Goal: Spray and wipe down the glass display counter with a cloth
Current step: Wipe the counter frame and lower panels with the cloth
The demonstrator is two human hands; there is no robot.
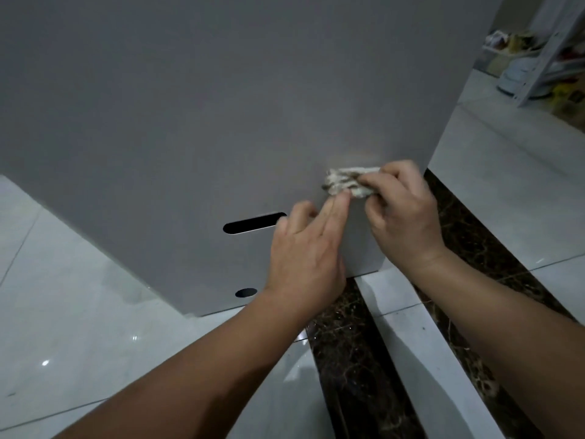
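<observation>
While the right hand (pixel 402 210) grips a crumpled cloth (pixel 345 182) against the grey panel (pixel 190 122) near its right edge, the left hand (pixel 307 248) lies released, straight fingertips touching the cloth's underside; a dark slot (pixel 253 223) sits just left of that hand.

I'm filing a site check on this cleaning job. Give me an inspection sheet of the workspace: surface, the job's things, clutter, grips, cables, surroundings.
Surface: grey panel, matte, with an oblong slot and a round hole lower down.
Job's things: crumpled cloth against the panel; no spray bottle seen.
Clutter: nothing seen.
Grips: right hand grips the cloth; left hand has straight fingers, tips touching the cloth.
Cables: nothing seen.
Surroundings: glossy white tiled floor with a dark marbled strip; white shelf rack at upper right, its goods too blurred to name.
</observation>
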